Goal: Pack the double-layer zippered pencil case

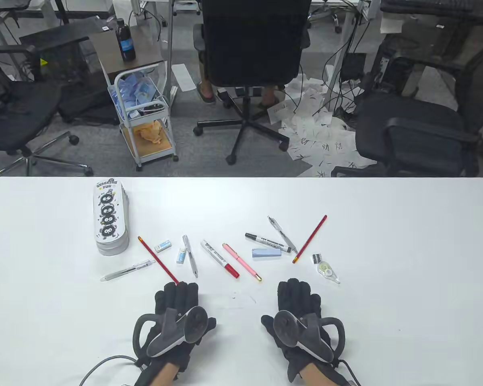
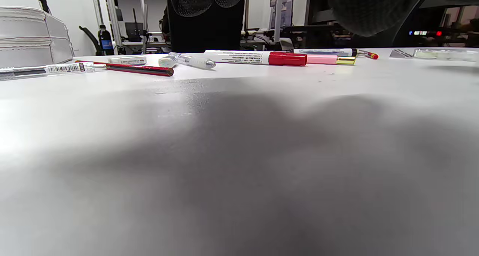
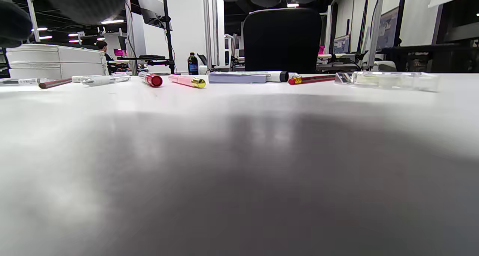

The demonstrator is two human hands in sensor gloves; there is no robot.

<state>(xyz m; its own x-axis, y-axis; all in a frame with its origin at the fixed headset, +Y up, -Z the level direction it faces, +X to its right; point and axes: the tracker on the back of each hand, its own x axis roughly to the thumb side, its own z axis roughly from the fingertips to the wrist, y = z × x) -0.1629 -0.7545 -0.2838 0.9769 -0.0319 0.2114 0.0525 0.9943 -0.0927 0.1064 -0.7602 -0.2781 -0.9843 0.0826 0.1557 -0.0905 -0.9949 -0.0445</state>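
Observation:
A white zippered pencil case (image 1: pixel 110 217) with black cartoon figures lies closed at the table's left; its side shows in the left wrist view (image 2: pixel 33 37). Stationery lies spread across the middle: a clear pen (image 1: pixel 128 270), a red pencil (image 1: pixel 158 260), two small erasers (image 1: pixel 163 245), a white pen (image 1: pixel 190 255), a red-capped marker (image 1: pixel 219 259), a pink pen (image 1: pixel 242 262), a blue eraser (image 1: pixel 266 253), a black-capped marker (image 1: pixel 267 242), another red pencil (image 1: pixel 310 239) and a correction tape (image 1: pixel 327 269). My left hand (image 1: pixel 177 297) and right hand (image 1: pixel 298 295) rest flat on the table, empty, just before the items.
The white table (image 1: pixel 406 261) ends at its far edge with office chairs, a small cart and papers on the floor beyond. The red pencil's near tip lies right by my left fingertips.

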